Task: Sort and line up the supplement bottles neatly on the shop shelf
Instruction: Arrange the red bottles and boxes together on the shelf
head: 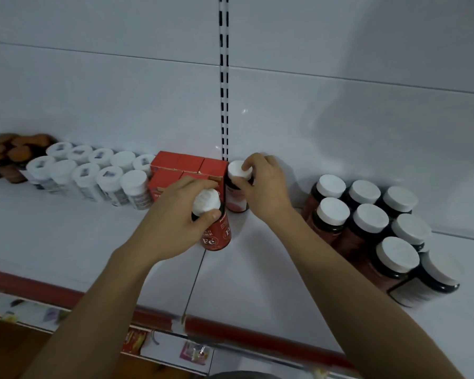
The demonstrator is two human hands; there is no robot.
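Bottle [234, 199] beside boxes [175, 163] (second bottle [216, 236] before)

Left hand [185, 214], right hand [264, 184]: curled grip.

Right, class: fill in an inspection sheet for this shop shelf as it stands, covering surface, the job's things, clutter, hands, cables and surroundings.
Surface: white shelf, with a seam running front to back.
Job's things: red Fe bottle in front; second red bottle behind it, beside the red boxes; white bottles in two rows on the left; dark jars with white caps grouped on the right.
Clutter: brown-capped bottles at far left, blurred.
Hands: left hand grips the red Fe bottle at its cap; right hand grips the second red bottle's cap.
Cables: nothing seen.
Surroundings: white back panel with slotted upright; red edge strip; price labels below it.
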